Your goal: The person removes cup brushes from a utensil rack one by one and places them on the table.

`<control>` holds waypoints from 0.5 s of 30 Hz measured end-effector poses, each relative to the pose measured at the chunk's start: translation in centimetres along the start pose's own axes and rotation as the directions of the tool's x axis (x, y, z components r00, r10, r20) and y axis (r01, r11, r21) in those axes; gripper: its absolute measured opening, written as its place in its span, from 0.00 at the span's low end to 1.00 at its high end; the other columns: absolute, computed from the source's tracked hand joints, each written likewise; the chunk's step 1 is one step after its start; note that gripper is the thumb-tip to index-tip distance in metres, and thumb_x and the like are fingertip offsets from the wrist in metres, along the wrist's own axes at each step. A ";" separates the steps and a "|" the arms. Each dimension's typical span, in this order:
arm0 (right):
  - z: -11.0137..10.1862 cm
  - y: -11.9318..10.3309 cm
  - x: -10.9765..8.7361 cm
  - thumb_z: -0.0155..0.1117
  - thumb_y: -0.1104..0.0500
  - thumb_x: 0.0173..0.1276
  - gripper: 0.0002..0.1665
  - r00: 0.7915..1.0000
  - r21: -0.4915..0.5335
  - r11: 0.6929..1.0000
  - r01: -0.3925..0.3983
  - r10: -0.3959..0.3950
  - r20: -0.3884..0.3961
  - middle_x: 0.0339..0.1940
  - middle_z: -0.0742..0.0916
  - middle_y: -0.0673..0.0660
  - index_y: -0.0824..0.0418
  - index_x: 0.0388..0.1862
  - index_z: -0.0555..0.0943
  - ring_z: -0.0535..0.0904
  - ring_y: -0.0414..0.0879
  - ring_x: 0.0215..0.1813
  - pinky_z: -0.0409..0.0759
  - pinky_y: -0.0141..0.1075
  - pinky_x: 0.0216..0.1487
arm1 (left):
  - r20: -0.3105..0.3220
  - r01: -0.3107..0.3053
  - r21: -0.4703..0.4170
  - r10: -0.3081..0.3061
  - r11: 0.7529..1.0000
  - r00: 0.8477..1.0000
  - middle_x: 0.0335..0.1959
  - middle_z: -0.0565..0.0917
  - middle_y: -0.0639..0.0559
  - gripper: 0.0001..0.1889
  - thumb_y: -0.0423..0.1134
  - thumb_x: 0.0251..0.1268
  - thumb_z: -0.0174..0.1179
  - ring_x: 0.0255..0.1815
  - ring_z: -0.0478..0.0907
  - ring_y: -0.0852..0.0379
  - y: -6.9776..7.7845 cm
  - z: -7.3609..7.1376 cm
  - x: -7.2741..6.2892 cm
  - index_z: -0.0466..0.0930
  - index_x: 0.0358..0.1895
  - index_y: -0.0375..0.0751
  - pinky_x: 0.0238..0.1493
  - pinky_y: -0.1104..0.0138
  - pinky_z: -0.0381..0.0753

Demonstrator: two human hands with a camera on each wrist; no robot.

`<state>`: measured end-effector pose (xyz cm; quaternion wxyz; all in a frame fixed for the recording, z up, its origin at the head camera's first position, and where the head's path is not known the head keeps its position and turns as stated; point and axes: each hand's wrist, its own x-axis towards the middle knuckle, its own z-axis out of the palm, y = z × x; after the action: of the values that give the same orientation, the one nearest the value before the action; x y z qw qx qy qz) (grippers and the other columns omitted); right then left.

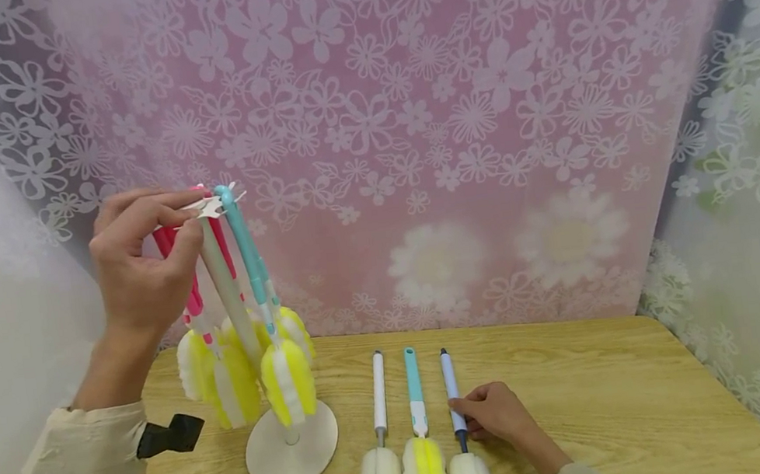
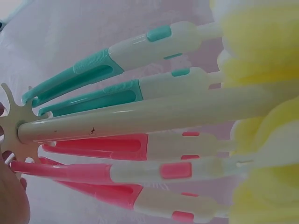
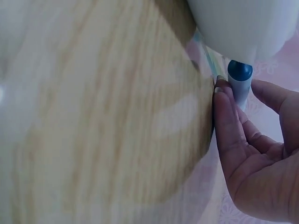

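Note:
My left hand (image 1: 145,275) pinches the white star-shaped top (image 1: 211,208) of a bottle-brush rack at the left. Several pink and teal sponge brushes hang from its hooks around the pole (image 2: 93,123), yellow-and-white heads down. The rack's round base (image 1: 268,465) rests on the table. My right hand (image 1: 502,413) pinches the light-blue handle (image 1: 449,378) of a white-headed sponge brush, the rightmost of three lying side by side. In the right wrist view, thumb and fingertips stand on either side of that handle (image 3: 239,91); part of it hides behind the sponge head.
On the wooden table (image 1: 602,391), a teal-handled brush (image 1: 414,382) with a yellow-and-white head lies in the middle of the row. A white-handled sponge brush (image 1: 379,393) lies left of it. Floral curtains (image 1: 447,143) hang behind the table and at both sides.

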<state>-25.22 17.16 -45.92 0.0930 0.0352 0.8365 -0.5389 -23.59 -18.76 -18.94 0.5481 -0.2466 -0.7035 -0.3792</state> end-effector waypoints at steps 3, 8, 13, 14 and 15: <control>-0.1 0.0 -0.1 0.67 0.51 0.63 0.20 1.000 -0.023 1.000 0.014 -0.014 0.004 0.23 0.85 0.55 0.70 0.35 0.82 0.82 0.45 0.25 0.82 0.38 0.28 | -0.022 -0.032 0.074 0.034 0.997 0.999 0.39 0.85 0.39 0.12 0.36 0.52 0.56 0.51 0.67 0.63 -0.4 -0.2 0.0 0.80 0.24 0.27 0.53 0.66 0.62; -0.6 0.2 -0.2 0.64 0.52 0.66 0.20 0.999 -0.009 0.999 0.036 -0.036 -0.024 0.23 0.84 0.57 0.72 0.36 0.81 0.82 0.47 0.26 0.83 0.39 0.29 | -0.019 -0.067 0.174 0.071 0.982 0.997 0.37 0.85 0.40 0.13 0.38 0.54 0.59 0.45 0.74 0.49 -0.5 -0.5 -0.2 0.83 0.27 0.27 0.49 0.68 0.67; -1.3 0.2 -0.6 0.60 0.54 0.68 0.19 0.996 0.007 0.998 0.062 -0.062 -0.062 0.24 0.84 0.59 0.73 0.36 0.79 0.82 0.49 0.26 0.83 0.39 0.30 | 0.060 -0.130 0.329 0.116 0.935 0.991 0.32 0.84 0.38 0.13 0.38 0.59 0.57 0.38 0.77 0.41 0.5 -0.8 -0.3 0.82 0.30 0.27 0.39 0.58 0.76; -1.4 0.1 -0.6 0.60 0.55 0.68 0.19 0.996 0.017 0.998 0.064 -0.063 -0.070 0.24 0.84 0.59 0.73 0.35 0.79 0.82 0.50 0.26 0.83 0.40 0.30 | 0.068 -0.135 0.361 0.119 0.923 0.991 0.32 0.84 0.37 0.14 0.38 0.60 0.56 0.38 0.78 0.40 0.8 -0.8 -0.3 0.82 0.31 0.28 0.38 0.54 0.76; -1.5 0.0 -0.6 0.60 0.55 0.69 0.18 0.995 0.033 0.997 0.066 -0.064 -0.076 0.24 0.83 0.59 0.73 0.35 0.79 0.82 0.50 0.26 0.83 0.40 0.30 | 0.073 -0.137 0.393 0.117 0.909 0.990 0.33 0.84 0.37 0.14 0.39 0.61 0.54 0.38 0.78 0.40 1.1 -0.7 -0.4 0.82 0.32 0.28 0.36 0.51 0.76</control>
<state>-24.76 18.58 -45.19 0.0432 0.0297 0.8305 -0.5546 -22.21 -18.68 -18.93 0.5933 -0.1844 -0.7612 -0.1862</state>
